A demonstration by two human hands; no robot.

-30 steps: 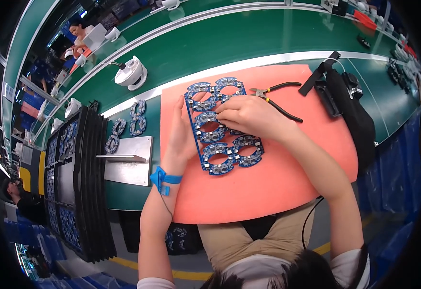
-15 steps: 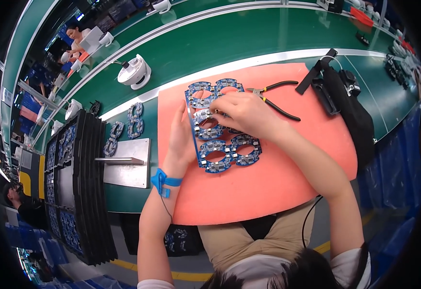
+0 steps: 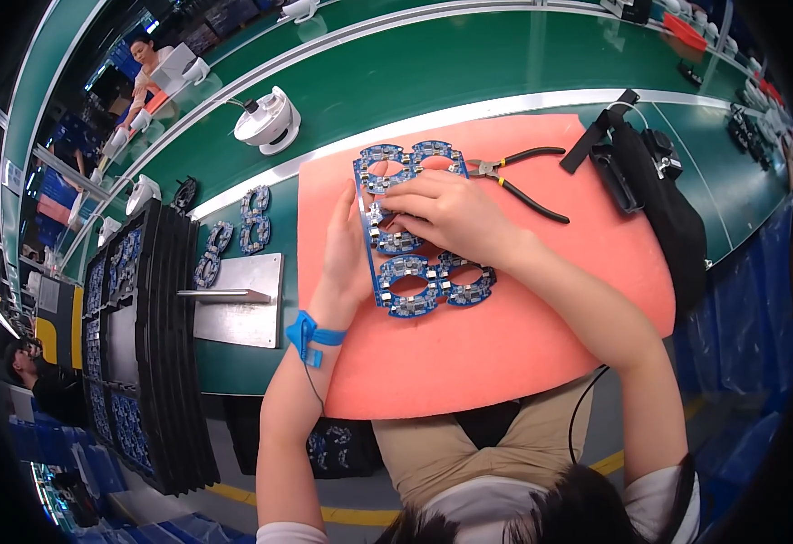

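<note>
A blue circuit board panel [image 3: 406,272], made of joined ring-shaped boards dotted with small components, is held over a salmon-pink foam mat [image 3: 523,335]. My left hand [image 3: 347,258] grips its left edge, and some of its fingers show through the openings from beneath. A blue wrist strap [image 3: 310,337] with a thin cord is on my left wrist. Across the panel's middle, my right hand [image 3: 455,216] has its fingers curled down onto the rings, hiding part of them. Side cutters [image 3: 519,177] with black and yellow handles lie open beside the panel's upper right.
Left of the mat, two separated board pieces [image 3: 254,219] lie near a metal plate with a bar [image 3: 247,317]. Stacked black trays [image 3: 156,363] hold more boards. A white round device [image 3: 270,122] stands on the green conveyor [image 3: 415,72]. A black bag-like item [image 3: 646,195] lies right. Another person sits far left.
My right fingers have spread from a pinch and lie flatter over the panel's middle. The white device on the conveyor has shifted right. The person at far left has leaned over.
</note>
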